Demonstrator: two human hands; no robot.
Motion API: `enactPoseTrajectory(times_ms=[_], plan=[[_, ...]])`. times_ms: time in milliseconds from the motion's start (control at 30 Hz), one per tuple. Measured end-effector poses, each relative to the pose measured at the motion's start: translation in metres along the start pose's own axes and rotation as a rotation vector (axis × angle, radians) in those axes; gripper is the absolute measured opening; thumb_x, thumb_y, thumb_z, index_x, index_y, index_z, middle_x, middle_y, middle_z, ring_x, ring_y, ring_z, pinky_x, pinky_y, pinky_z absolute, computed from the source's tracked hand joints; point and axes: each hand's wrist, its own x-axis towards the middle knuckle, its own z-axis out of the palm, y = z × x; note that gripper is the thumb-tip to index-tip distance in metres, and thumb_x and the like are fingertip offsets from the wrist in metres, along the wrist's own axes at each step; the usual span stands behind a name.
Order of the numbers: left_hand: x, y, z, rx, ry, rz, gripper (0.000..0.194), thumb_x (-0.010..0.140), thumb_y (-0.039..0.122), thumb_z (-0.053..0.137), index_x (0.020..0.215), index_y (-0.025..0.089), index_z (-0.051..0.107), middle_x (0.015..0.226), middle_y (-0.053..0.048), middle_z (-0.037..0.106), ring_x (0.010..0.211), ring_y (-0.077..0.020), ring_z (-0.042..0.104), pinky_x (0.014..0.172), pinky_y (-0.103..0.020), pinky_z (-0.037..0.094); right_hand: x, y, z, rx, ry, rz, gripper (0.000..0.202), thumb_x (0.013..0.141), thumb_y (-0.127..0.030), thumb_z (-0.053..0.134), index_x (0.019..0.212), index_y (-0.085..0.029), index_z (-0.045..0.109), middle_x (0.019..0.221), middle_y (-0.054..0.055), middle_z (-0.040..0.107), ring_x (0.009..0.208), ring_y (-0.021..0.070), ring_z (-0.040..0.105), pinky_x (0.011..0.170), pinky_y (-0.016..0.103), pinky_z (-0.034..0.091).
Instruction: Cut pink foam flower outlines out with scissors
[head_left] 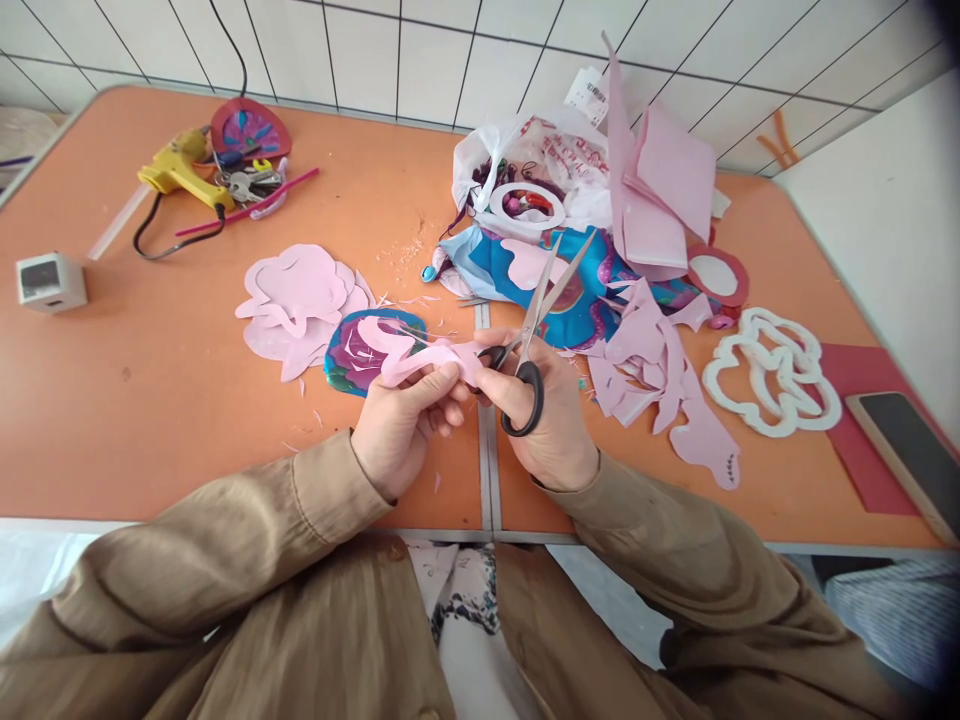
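Observation:
My left hand (409,425) pinches a cut strip of pink sheet (420,358) between thumb and fingers. On the other side, my right hand (551,425) is closed round the black-handled scissors (534,320), whose parted blades point up and away. The right fingertips also touch the pink sheet's right end. Beneath the strip's left part lies a shiny blue and purple oval piece (349,350). Pink cut-out shapes (296,285) are stacked behind it on the left, and pink scraps (649,350) lie right of the scissors.
A yellow glue gun (176,172) and keys (251,185) lie back left, with a white cube (51,282) at far left. Behind my hands are a plastic bag (555,150) and folded pink sheets (664,190). White cloud-shaped frames (772,375) and a phone (904,450) lie right.

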Motion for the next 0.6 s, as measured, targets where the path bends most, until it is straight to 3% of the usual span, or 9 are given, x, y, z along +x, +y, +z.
enactPoseTrajectory(times_ms=[267, 600], plan=[[-0.0014, 0.0016, 0.0018, -0.002, 0.031, -0.019, 0.026, 0.065, 0.024, 0.087, 0.066, 0.012, 0.064, 0.060, 0.001, 0.065, 0.045, -0.0058, 0.055, 0.039, -0.015, 0.037, -0.0011, -0.0071, -0.0017, 0.038, 0.021, 0.050, 0.024, 0.066, -0.027, 0.072, 0.089, -0.024, 0.067, 0.066, -0.006, 0.061, 0.056, 0.0119, 0.056, 0.059, 0.031, 0.051], [-0.0020, -0.0026, -0.0002, -0.001, 0.007, -0.040, 0.030, 0.062, 0.028, 0.089, 0.069, 0.009, 0.067, 0.060, 0.000, 0.064, 0.044, -0.0058, 0.054, 0.039, -0.016, 0.037, 0.0016, 0.0023, -0.0060, -0.045, -0.028, -0.066, 0.022, 0.065, -0.020, 0.074, 0.087, -0.024, 0.070, 0.071, -0.005, 0.066, 0.064, 0.0122, 0.060, 0.064, 0.030, 0.050]])
